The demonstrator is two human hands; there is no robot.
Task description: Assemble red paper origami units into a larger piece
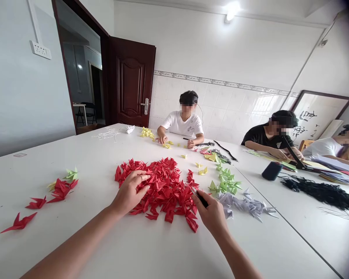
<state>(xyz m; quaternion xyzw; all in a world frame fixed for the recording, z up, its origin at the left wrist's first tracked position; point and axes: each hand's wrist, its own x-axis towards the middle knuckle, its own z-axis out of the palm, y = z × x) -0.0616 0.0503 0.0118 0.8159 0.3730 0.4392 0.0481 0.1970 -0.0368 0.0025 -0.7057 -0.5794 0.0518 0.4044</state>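
A large heap of red folded paper cranes (165, 186) lies on the white table (128, 252) in front of me. My left hand (132, 192) rests at the heap's left side, fingers apart and touching the cranes; nothing is clearly held in it. At the right side of the heap, my right hand (211, 207) is closed around a slim black tool (202, 198), whose metal tip points into the red cranes. Farther left on the table are a few separate red cranes (62, 189), with a green one (71, 174) beside them.
Green cranes (227, 178) and pale grey cranes (247, 205) lie right of the heap. Yellow cranes (147, 132) sit farther back. A person in white (184, 124) sits opposite; a person in black (267, 133) is at the right. Black cords (320, 192) and a dark spool (272, 171) lie right.
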